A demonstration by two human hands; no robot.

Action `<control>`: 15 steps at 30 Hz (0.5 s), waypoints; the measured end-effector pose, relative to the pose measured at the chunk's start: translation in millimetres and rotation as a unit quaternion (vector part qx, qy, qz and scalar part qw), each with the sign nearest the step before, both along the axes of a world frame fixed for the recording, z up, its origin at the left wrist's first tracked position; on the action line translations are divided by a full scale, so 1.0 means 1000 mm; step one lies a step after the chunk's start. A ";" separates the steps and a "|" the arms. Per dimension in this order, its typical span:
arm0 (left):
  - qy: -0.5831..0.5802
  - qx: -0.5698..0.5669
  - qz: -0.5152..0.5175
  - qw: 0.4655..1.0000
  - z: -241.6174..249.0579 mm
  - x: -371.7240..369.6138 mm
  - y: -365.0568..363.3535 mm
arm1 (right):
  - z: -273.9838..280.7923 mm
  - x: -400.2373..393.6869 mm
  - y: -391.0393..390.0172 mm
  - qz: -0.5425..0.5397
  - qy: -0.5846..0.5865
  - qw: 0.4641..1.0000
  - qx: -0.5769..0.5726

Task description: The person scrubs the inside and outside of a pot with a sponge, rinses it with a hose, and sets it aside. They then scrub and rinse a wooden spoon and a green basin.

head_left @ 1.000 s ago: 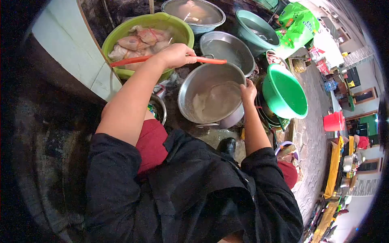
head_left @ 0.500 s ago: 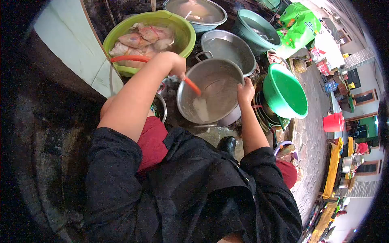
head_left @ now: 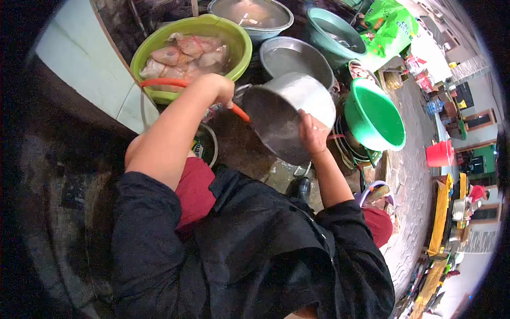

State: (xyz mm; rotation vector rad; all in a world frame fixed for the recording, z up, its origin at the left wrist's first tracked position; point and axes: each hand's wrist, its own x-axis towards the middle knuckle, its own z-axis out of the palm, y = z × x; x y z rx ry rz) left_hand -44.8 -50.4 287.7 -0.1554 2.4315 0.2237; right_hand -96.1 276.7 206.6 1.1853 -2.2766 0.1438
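Observation:
My left hand [head_left: 219, 87] grips an orange hose [head_left: 164, 82], its end pointing at the mouth of a large metal pot [head_left: 308, 95]. The pot is tipped on its side with its opening facing left and toward me. My right hand [head_left: 312, 132] holds the pot's rim on the right, and a loop handle [head_left: 303, 170] shows below. Left of the pot, a yellow-green basin [head_left: 241, 53] holds pale pieces of meat or poultry [head_left: 183, 53] in water. Behind the pot stands a metal basin [head_left: 295, 56] with cloudy water.
A green basin [head_left: 377, 119] stands at the right. Farther back are a light-blue basin [head_left: 265, 33], a teal tub [head_left: 334, 40] and a green bag [head_left: 390, 32]. A white tiled wall edge [head_left: 85, 69] rises at left. A red bucket [head_left: 440, 153] stands on the paving.
The pot has turned from mouth-up to tilted on its side, showing its shiny outside. My right hand has shifted slightly left and down with the rim; the hose has moved slightly left.

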 end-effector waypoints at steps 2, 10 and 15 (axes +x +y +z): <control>0.014 0.003 0.003 1.000 0.008 -0.004 -0.013 | -0.019 -0.008 0.006 0.046 0.029 0.997 0.063; 0.109 0.243 0.134 0.955 0.079 0.046 -0.039 | -0.005 0.026 -0.008 0.136 0.005 0.986 0.093; 0.053 0.237 0.156 0.958 0.093 0.050 -0.056 | -0.012 0.023 0.007 0.094 -0.032 0.993 0.056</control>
